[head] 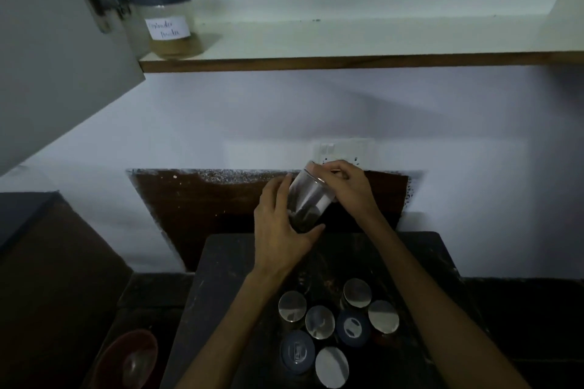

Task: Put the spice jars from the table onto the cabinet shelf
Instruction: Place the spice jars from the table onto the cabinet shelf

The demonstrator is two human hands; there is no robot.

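I hold a clear glass spice jar (pixel 308 199) with dark contents, tilted, above the far end of the dark table (pixel 221 262). My left hand (pixel 278 224) wraps its lower body. My right hand (pixel 347 183) grips its top at the lid. Several more jars stand on the table near me: some with silver lids (pixel 319 321) and two with dark blue lids (pixel 353 328). On the white cabinet shelf (pixel 347 41) above, at the far left, stands one labelled jar (pixel 167 19) with a grey lid and yellowish powder.
The open grey cabinet door (pixel 57 57) hangs at upper left, its hinge beside the shelf jar. A wall socket (pixel 343 151) sits behind my hands. A reddish bowl (pixel 126 360) lies at lower left, and a brown box (pixel 53 262) stands left of the table.
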